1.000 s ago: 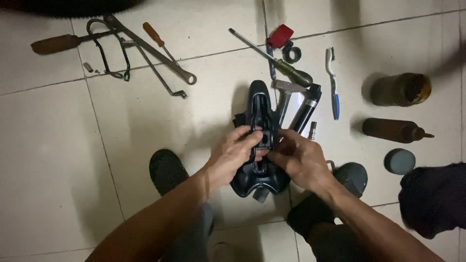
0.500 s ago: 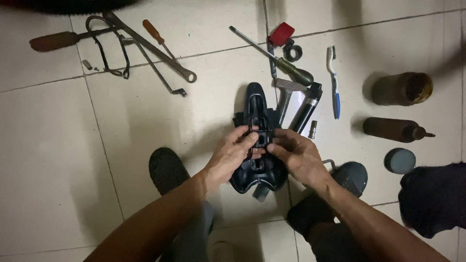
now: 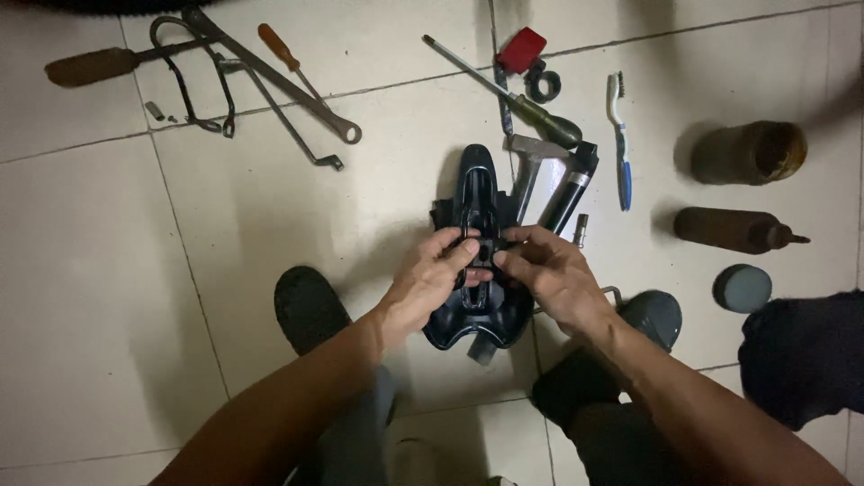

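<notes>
At the centre of the frame we see a black bicycle saddle [image 3: 477, 193] lying upside down on the pale tiled floor [image 3: 117, 297], nose pointing to the top of the frame, wide end toward the person. The left hand [image 3: 430, 279] comes in from lower left, fingers curled together, their tips pressed on the rail area at the saddle's middle. The right hand [image 3: 551, 274] comes in from lower right, thumb and forefinger pinching a small part at the same spot; what exactly it pinches we cannot tell, too dark. The fingertips of both hands almost meet over the saddle. Just right of the saddle lie a hammer [image 3: 526, 166] and a black pump-like cylinder [image 3: 569, 184], both touching or nearly touching the saddle edge. Above them, upper centre, a long screwdriver [image 3: 504, 94] with a dark handle, a red block [image 3: 523, 49] and a small black ring [image 3: 543, 83]. Right of that, a toothbrush [image 3: 619, 139] with a blue handle. Far right: a brown jar [image 3: 747, 153] on its side, a brown squeeze bottle [image 3: 733, 229] lying down, a round grey lid [image 3: 742, 288] below it. Upper left: a long wrench [image 3: 279, 85], a bent bar tool [image 3: 288, 126], an orange-handled screwdriver [image 3: 283, 54], a wooden-handled tool [image 3: 94, 65] and a black wire loop [image 3: 184, 76]. Dark shoes [image 3: 310, 310] sit at lower centre on either side of the saddle.
</notes>
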